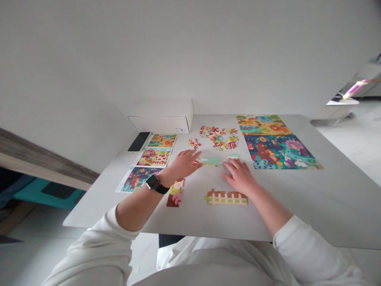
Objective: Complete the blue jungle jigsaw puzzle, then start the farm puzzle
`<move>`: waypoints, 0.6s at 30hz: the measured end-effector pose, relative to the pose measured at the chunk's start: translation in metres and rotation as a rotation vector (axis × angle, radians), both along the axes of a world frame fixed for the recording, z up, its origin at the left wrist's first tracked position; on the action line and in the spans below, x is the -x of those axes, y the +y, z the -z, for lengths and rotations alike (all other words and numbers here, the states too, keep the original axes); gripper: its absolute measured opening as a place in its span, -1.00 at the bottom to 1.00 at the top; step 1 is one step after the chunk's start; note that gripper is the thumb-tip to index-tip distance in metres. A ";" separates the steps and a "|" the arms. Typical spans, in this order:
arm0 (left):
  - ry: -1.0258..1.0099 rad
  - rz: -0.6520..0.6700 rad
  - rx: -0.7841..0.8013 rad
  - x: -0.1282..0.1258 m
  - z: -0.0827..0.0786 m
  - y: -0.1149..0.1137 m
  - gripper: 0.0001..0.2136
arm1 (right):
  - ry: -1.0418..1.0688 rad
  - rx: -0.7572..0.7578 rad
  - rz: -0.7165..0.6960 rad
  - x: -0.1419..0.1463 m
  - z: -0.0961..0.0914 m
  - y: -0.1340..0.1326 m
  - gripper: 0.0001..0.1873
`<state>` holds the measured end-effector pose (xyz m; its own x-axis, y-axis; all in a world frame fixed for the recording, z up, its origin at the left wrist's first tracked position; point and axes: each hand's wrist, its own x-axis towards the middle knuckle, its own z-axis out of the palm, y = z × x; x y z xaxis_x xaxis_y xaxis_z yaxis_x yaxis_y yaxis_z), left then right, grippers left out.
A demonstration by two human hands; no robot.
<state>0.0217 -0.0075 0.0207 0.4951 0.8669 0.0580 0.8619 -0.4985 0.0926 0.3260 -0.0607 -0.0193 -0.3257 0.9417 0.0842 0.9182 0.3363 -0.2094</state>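
Observation:
My left hand point(186, 163), with a black watch on the wrist, lies over the left end of a pale green strip of joined puzzle pieces point(212, 161), fingers stretched out. Just right of that strip, my right hand point(239, 174) rests with its fingers spread, the tips touching a small light green puzzle piece point(233, 156). What lies under both palms is hidden. Nearer me is a joined fence section point(227, 197) of the puzzle. A joined section with a pink pig point(175, 196) sits below my left wrist, partly covered by it.
Loose puzzle pieces point(218, 137) are heaped at the back middle. Two finished puzzles point(281, 153) lie at right. On the left are a sheet of reference pictures point(153, 157) and a black phone point(139, 142). A white box point(160, 119) stands against the wall.

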 end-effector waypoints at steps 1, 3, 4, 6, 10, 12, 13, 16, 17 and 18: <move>-0.023 -0.013 -0.003 0.001 -0.003 0.009 -0.42 | 0.012 -0.005 -0.002 -0.001 0.001 -0.001 -0.40; -0.064 -0.026 -0.004 0.002 -0.010 0.029 -0.45 | 0.049 -0.033 -0.006 -0.003 0.002 -0.001 -0.42; -0.084 -0.052 -0.016 0.001 -0.013 0.040 -0.48 | 0.072 -0.052 -0.011 -0.003 0.003 -0.002 -0.43; -0.110 -0.144 -0.033 -0.004 -0.019 0.063 -0.52 | 0.125 -0.090 -0.031 -0.004 0.005 -0.003 -0.44; -0.093 -0.309 0.019 -0.020 -0.025 0.110 -0.48 | 0.223 -0.141 -0.079 -0.005 0.004 -0.003 -0.47; -0.076 -0.346 0.032 -0.032 -0.024 0.133 -0.48 | 0.268 -0.149 -0.093 -0.006 0.000 -0.003 -0.49; -0.075 -0.347 0.035 -0.038 -0.022 0.143 -0.50 | 0.290 -0.146 -0.098 -0.006 -0.003 -0.003 -0.50; -0.099 -0.375 0.056 -0.055 -0.017 0.171 -0.54 | 0.356 -0.129 -0.090 -0.008 -0.010 0.000 -0.51; -0.116 -0.396 0.067 -0.061 -0.015 0.179 -0.54 | 0.378 -0.125 -0.081 -0.009 -0.012 0.001 -0.51; -0.134 -0.421 0.079 -0.065 -0.013 0.186 -0.53 | 0.398 -0.122 -0.067 -0.010 -0.013 0.003 -0.51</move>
